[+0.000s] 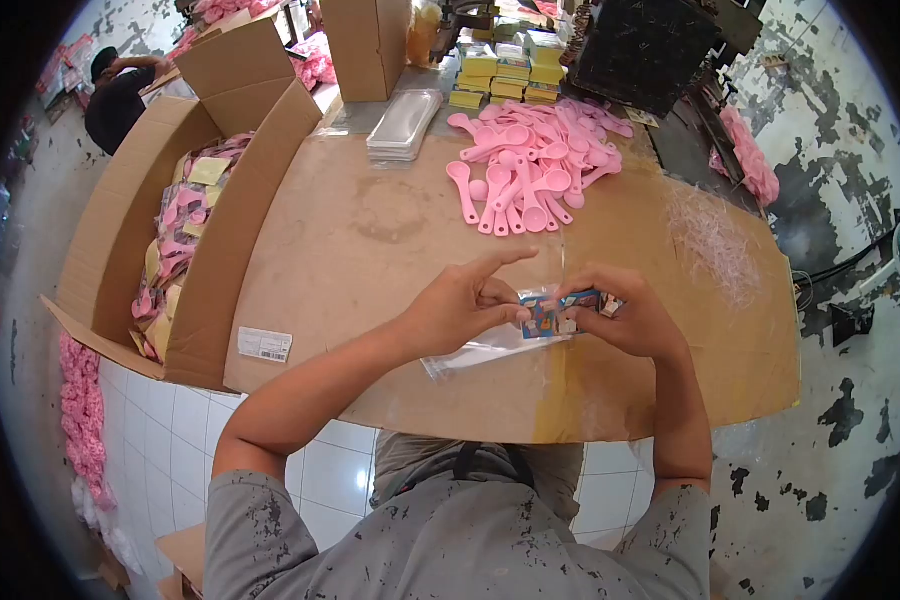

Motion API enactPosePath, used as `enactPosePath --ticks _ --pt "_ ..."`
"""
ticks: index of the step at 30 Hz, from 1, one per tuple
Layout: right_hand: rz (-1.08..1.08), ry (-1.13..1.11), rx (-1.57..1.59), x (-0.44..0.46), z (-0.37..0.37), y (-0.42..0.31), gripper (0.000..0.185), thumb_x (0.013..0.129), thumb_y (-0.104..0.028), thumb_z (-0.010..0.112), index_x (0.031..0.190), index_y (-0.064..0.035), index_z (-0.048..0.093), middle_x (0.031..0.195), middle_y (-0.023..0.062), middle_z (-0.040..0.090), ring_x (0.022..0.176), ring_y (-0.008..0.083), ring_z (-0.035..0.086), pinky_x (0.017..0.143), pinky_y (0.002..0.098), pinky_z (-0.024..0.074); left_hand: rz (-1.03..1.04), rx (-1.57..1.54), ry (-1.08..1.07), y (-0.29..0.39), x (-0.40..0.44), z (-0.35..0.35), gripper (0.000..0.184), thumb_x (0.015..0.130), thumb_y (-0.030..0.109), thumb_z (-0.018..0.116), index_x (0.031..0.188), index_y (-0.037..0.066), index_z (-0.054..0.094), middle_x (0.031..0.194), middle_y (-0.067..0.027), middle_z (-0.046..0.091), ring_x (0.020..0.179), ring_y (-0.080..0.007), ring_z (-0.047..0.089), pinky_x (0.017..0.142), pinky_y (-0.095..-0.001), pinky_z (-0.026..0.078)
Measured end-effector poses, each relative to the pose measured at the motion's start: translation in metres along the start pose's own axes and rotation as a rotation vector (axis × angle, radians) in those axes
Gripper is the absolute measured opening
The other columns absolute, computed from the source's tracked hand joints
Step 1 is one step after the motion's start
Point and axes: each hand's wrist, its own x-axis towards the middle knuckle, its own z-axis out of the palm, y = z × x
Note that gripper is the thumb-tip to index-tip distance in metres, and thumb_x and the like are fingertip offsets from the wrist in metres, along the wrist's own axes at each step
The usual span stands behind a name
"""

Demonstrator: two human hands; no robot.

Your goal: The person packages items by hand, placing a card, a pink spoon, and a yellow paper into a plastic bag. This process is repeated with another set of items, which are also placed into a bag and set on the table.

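Near the front of the cardboard-covered table (370,270), my left hand (470,300) pinches the left end of a small blue printed card (542,318) between thumb and fingers, with its index finger stretched out. At the card's right side is my right hand (610,308), its thumb and fingers closed on the card. A clear plastic bag (470,358) lies under and to the left of the card; whether the card is partly inside it I cannot tell. Beyond the hands lies a pile of pink spoons (535,180).
An open carton (210,300) with bagged pink items stands at left. Clear bags (403,125) lie stacked at the back, beside stacks of cards (510,72). A dark machine (650,50) is at back right. Another person (120,100) is at far left.
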Motion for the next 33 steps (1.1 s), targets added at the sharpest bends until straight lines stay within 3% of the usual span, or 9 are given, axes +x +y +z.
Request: enactPosePath --ticks 5,8,14,20,23,26,29,32,33 --pt "-0.154 -0.043 -0.084 0.009 0.015 0.008 0.036 0.085 0.001 0.073 0.119 -0.0077 0.073 0.099 0.0093 0.072 0.087 0.0234 0.067 0.076 0.0352 0.0526 0.006 0.086 -0.042 0.003 -0.005 -0.006 0.073 0.096 0.007 0.075 0.16 0.009 0.04 0.099 -0.0124 0.08 0.093 -0.0108 0.072 0.09 -0.0323 0.056" --pt "-0.181 0.052 -0.183 0.012 0.028 0.007 0.034 0.087 -0.001 0.074 0.12 -0.007 0.072 0.095 0.007 0.071 0.081 0.0177 0.066 0.071 0.0321 0.0515 0.063 0.175 -0.065 0.004 -0.002 -0.005 0.071 0.096 0.007 0.075 0.159 0.008 0.041 0.099 -0.0127 0.08 0.093 -0.0108 0.072 0.089 -0.0327 0.057" --pt "0.109 0.211 0.196 0.007 0.023 0.023 0.028 0.089 -0.006 0.077 0.116 -0.0027 0.07 0.085 0.0028 0.069 0.07 0.0067 0.059 0.064 0.0257 0.0479 -0.004 -0.009 0.113 0.003 0.0 0.0 0.064 0.097 0.005 0.074 0.155 0.006 0.045 0.104 -0.013 0.078 0.093 -0.0119 0.072 0.086 -0.0299 0.059" --pt "0.011 0.176 0.037 0.011 0.04 0.014 0.017 0.09 -0.006 0.077 0.106 -0.0009 0.072 0.084 0.0012 0.07 0.074 0.0062 0.062 0.066 0.0253 0.0489 0.037 0.12 0.076 0.003 -0.002 0.004 0.059 0.099 0.004 0.071 0.152 0.004 0.047 0.106 -0.0134 0.077 0.095 -0.0122 0.073 0.085 -0.0276 0.059" --pt "0.118 0.377 0.206 0.016 0.036 0.018 0.013 0.091 -0.005 0.076 0.102 -0.0011 0.073 0.085 0.0013 0.07 0.076 0.0083 0.064 0.068 0.026 0.0505 0.107 0.168 0.085 0.007 -0.002 0.0 0.054 0.1 0.006 0.07 0.15 0.003 0.049 0.105 -0.0113 0.076 0.093 -0.0101 0.071 0.085 -0.0279 0.058" --pt "0.03 0.296 0.092 0.015 0.031 0.017 0.012 0.094 -0.009 0.074 0.103 -0.0008 0.073 0.087 0.0037 0.069 0.076 0.012 0.065 0.068 0.0284 0.052 0.101 0.213 0.039 -0.007 0.003 -0.004 0.051 0.102 0.008 0.068 0.149 0.003 0.05 0.103 -0.0089 0.076 0.09 -0.0077 0.068 0.083 -0.0275 0.058" --pt "-0.19 0.115 -0.057 0.02 0.033 0.008 0.016 0.1 -0.014 0.068 0.109 -0.0017 0.073 0.102 0.0077 0.071 0.097 0.0147 0.065 0.085 0.0324 0.0522 -0.109 0.086 -0.011 0.005 0.001 -0.006 0.048 0.104 0.009 0.066 0.148 0.002 0.051 0.101 -0.0068 0.075 0.088 -0.0061 0.065 0.08 -0.0267 0.056" --pt "-0.085 0.052 0.026 0.034 0.014 0.03 0.02 0.103 -0.017 0.064 0.108 0.0005 0.073 0.107 0.0097 0.068 0.1 0.0198 0.064 0.09 0.0355 0.0516 -0.057 0.077 0.032 -0.011 0.004 -0.007 0.048 0.104 0.009 0.066 0.149 0.003 0.05 0.099 -0.0051 0.075 0.087 -0.0058 0.065 0.077 -0.0249 0.055" --pt "0.026 0.157 -0.023 0.044 0.008 0.033 0.02 0.101 -0.015 0.064 0.11 0.0 0.073 0.109 0.0101 0.068 0.104 0.0218 0.063 0.093 0.0364 0.0503 -0.055 0.051 0.039 -0.013 0.004 -0.007 0.049 0.104 0.009 0.066 0.15 0.003 0.05 0.099 -0.0051 0.074 0.087 -0.0057 0.065 0.077 -0.0245 0.054"
